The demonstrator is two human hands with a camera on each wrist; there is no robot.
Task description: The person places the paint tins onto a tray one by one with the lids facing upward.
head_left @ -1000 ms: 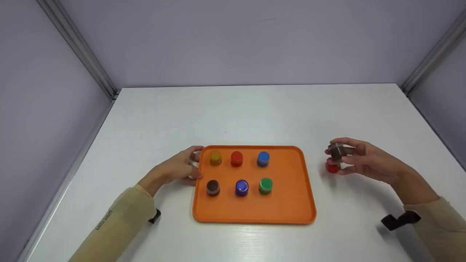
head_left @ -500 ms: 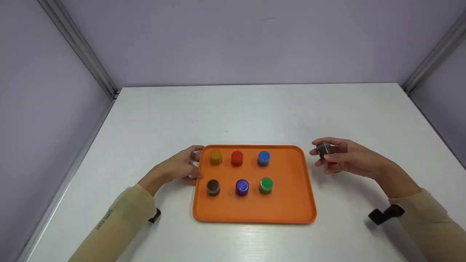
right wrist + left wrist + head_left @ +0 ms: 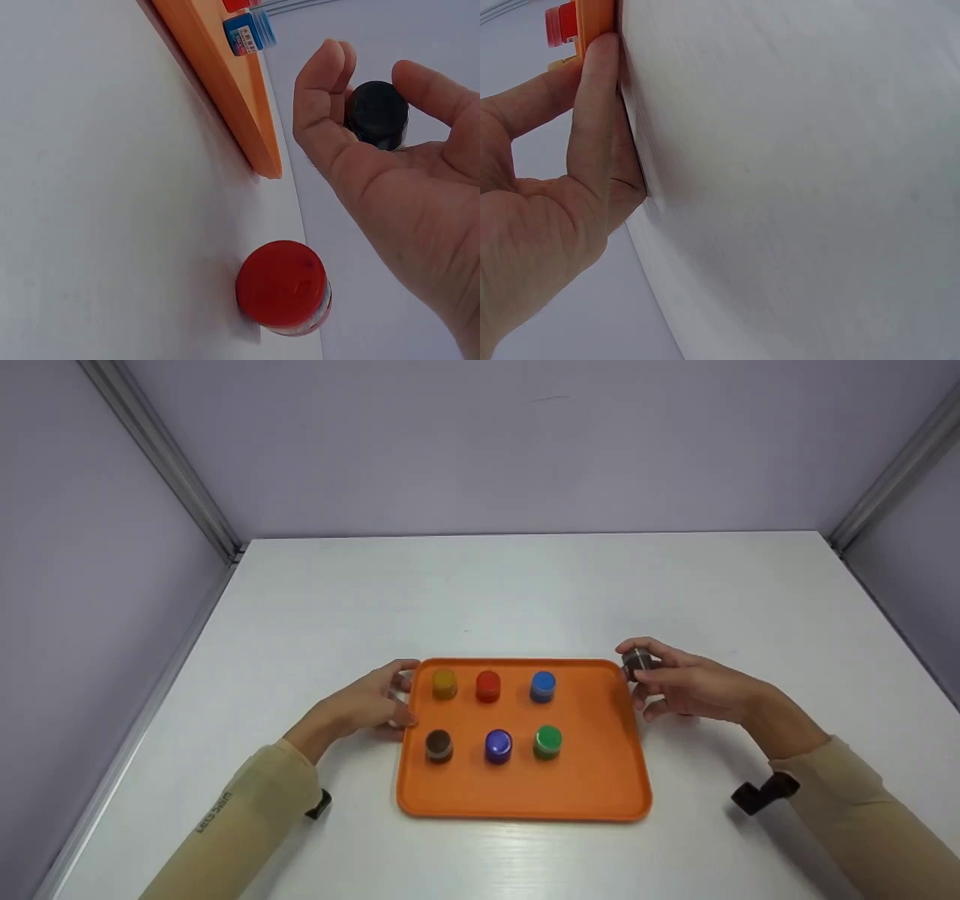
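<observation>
Right hand (image 3: 686, 684) has carried the black-capped jar (image 3: 637, 661) leftward to the orange tray (image 3: 600, 787) corner, fingertips pinching its sides; small, light, rigid, probably smooth.

Right hand (image 3: 690, 686) pinches black jar (image 3: 637, 661) beside tray (image 3: 600, 780).

White table (image 3: 525, 585); red-capped jar (image 3: 283, 286) on it beside tray; grey walls (image 3: 480, 442) behind.

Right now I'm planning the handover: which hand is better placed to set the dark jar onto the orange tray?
The right hand. It already pinches the dark jar just above the tray's right edge, probably a short move. The left hand only rests against the tray's left edge.
</observation>
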